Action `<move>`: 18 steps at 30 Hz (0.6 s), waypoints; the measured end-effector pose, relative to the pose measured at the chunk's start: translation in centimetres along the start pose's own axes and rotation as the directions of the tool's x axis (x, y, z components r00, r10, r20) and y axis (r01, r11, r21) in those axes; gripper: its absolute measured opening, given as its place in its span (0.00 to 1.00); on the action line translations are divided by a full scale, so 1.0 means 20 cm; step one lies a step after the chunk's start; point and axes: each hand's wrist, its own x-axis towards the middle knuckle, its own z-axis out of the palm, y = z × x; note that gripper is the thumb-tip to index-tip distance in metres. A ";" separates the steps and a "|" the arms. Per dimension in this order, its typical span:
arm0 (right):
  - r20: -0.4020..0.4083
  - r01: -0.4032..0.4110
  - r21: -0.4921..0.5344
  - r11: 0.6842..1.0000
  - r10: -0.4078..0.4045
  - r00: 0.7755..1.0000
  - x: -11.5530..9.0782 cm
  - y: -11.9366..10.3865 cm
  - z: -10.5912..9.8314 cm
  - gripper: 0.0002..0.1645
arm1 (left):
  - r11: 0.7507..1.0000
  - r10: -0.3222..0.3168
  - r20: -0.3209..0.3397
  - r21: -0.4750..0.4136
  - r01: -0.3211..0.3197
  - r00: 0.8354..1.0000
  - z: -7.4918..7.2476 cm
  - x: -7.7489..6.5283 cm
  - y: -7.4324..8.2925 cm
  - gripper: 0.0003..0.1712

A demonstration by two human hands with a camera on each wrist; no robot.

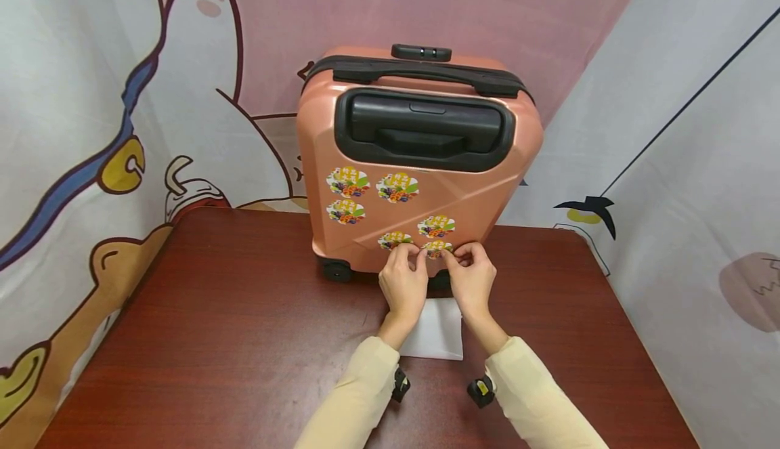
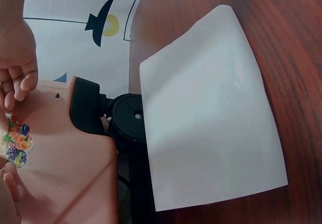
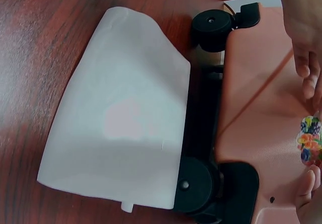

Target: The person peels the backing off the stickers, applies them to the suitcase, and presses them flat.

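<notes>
A peach-coloured suitcase stands upright at the table's back with round fruit-print stickers on its front. Low on that front, my left hand and right hand meet at one fruit sticker. My left thumb and forefinger pinch its left edge; the right ones pinch its right edge. In both wrist views the sticker lies close against the suitcase shell, partly cut off by the frame. Another sticker is just above my left fingers, and one more sits directly above the pinched one.
White paper lies on the reddish-brown table beneath my wrists, beside the suitcase's black wheels. Three further stickers are at the upper left of the suitcase front. Printed cloth hangs behind and at both sides.
</notes>
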 end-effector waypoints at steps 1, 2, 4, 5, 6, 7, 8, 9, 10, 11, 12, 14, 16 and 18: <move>-0.003 0.001 -0.002 1.000 -0.001 1.000 0.00 0.01 0.00 0.12 | 1.000 0.003 -0.005 -0.001 -0.003 1.000 0.00 0.00 0.00 0.08; -0.005 0.000 -0.006 1.000 0.000 1.000 0.00 0.01 -0.01 0.12 | 1.000 0.006 -0.012 -0.002 -0.006 1.000 0.00 0.00 0.00 0.08; -0.005 -0.007 -0.011 1.000 0.007 1.000 0.00 0.02 -0.02 0.12 | 1.000 0.007 -0.016 -0.006 -0.007 1.000 -0.01 0.00 -0.01 0.08; -0.005 -0.010 -0.015 1.000 0.010 1.000 0.01 0.02 -0.02 0.11 | 1.000 0.008 -0.017 -0.009 -0.008 1.000 -0.01 0.00 -0.01 0.08; -0.005 -0.013 -0.019 1.000 0.013 1.000 0.01 0.03 -0.02 0.11 | 1.000 0.007 -0.014 -0.009 -0.007 1.000 -0.01 0.00 -0.02 0.08; -0.006 -0.015 -0.024 1.000 0.015 1.000 0.01 0.03 -0.03 0.11 | 1.000 0.009 -0.012 -0.010 -0.009 1.000 -0.02 0.00 -0.02 0.08; -0.006 -0.018 -0.028 0.999 0.018 1.000 0.01 0.03 -0.03 0.11 | 1.000 0.009 -0.010 -0.010 -0.010 1.000 -0.02 0.00 -0.02 0.08; -0.006 -0.022 -0.028 0.999 0.021 1.000 0.01 0.04 -0.04 0.10 | 1.000 0.010 -0.006 -0.010 -0.010 1.000 -0.02 0.00 -0.03 0.08; -0.003 -0.024 -0.026 0.999 0.024 1.000 0.01 0.04 -0.04 0.10 | 1.000 0.011 -0.004 -0.011 -0.011 1.000 -0.03 0.00 -0.03 0.08; -0.001 -0.026 -0.026 0.999 0.026 1.000 0.01 0.04 -0.04 0.10 | 1.000 0.012 0.000 -0.010 -0.012 1.000 -0.03 0.00 -0.04 0.08; 0.004 -0.027 -0.019 0.999 0.028 1.000 0.02 0.05 -0.05 0.10 | 1.000 0.016 0.003 -0.014 -0.016 1.000 -0.04 0.01 -0.04 0.08; 0.023 -0.030 0.005 1.000 0.030 0.999 0.02 0.05 -0.06 0.10 | 0.999 0.022 0.016 -0.026 -0.022 1.000 -0.05 0.01 -0.06 0.08; 0.059 -0.035 0.043 0.998 0.032 0.998 0.02 0.06 -0.06 0.09 | 0.998 0.032 0.047 -0.053 -0.029 0.998 -0.06 0.02 -0.07 0.08; 0.106 -0.041 0.082 0.996 0.032 0.994 0.02 0.07 -0.07 0.09 | 0.995 0.039 0.091 -0.093 -0.031 0.995 -0.07 0.02 -0.08 0.07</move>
